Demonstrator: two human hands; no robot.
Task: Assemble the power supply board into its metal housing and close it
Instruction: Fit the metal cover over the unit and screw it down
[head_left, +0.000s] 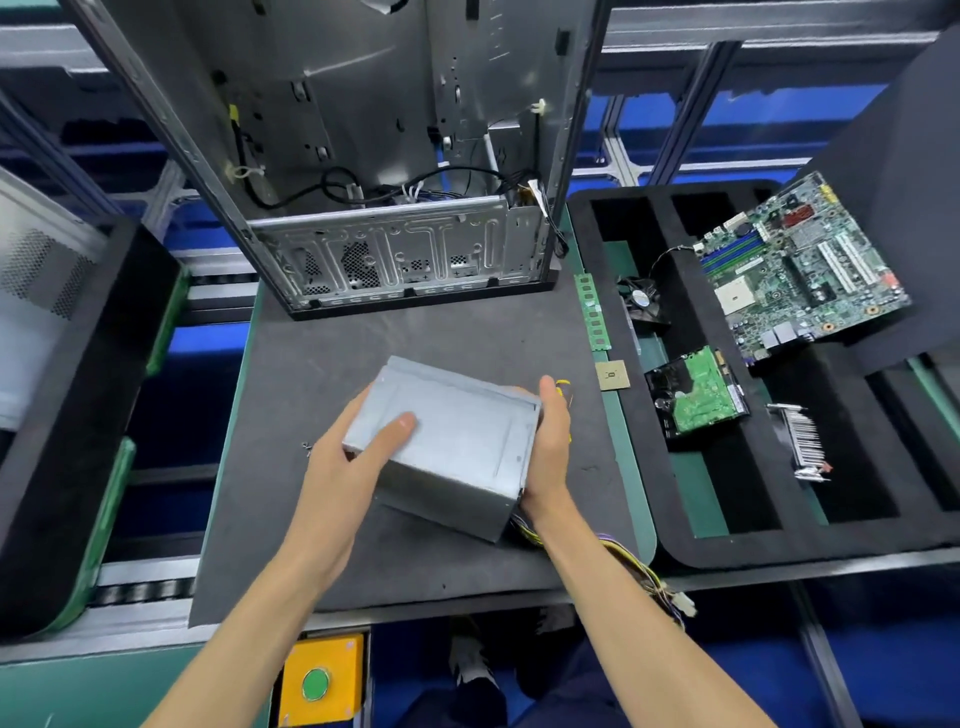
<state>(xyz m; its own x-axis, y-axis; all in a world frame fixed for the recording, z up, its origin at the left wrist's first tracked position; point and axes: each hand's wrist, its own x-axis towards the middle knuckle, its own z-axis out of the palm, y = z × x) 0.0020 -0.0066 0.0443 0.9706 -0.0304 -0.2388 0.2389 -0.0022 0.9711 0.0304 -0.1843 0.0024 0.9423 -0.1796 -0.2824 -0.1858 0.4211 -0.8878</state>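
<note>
Grey sheet metal fills the centre of the view: the closed power supply housing (452, 441) is held between both hands above the dark mat (322, 364) covering the counter (631, 499). The left hand (348, 457) grips the near left corner, its thumb lying flat across the top panel and its fingers wrapped out of sight behind the far side. The right hand (550, 447) clasps the right end, thumb pointing up along the edge, the other fingers hidden behind the box. A bundle of yellow and purple wires (639, 571) trails from under the housing past the right wrist and over the counter's front edge. Small screws (306, 447) lie on the mat just left of the left hand. Behind, an opened computer case (395, 249) stands upright with loose black cables inside. To the right, a memory stick (592, 312) and a processor chip (613, 375) lie on the green strip beside a black foam tray (644, 467) holding a small fan (641, 299), a hard drive (696, 395), a finned heatsink (802, 441) and, resting tilted across its top edge, a motherboard (800, 270). A yellow box with a green button (318, 683) sits below the counter.
</note>
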